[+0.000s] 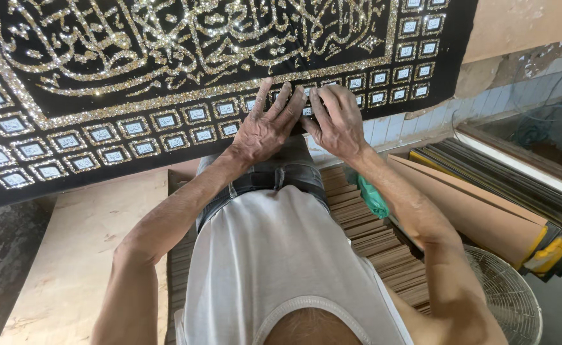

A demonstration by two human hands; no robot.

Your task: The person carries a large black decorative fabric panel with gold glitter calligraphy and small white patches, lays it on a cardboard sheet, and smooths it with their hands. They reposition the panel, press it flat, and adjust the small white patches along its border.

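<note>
Fingers of both hands press flat, spread, on black glittered cloth above plywood board, near floor fan.

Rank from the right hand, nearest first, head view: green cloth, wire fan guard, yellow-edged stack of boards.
From the right hand:
1. Green cloth, just below the forearm, on the stacked wooden strips.
2. Yellow-edged stack of boards, far right.
3. Wire fan guard, bottom right corner.
Two and three are close; the order is tentative.

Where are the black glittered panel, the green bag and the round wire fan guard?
black glittered panel (pixel 102 83), head view, on its dark field left of centre.
green bag (pixel 373 198), head view, on its middle fold.
round wire fan guard (pixel 508 297), head view, on its wire grille.
</note>
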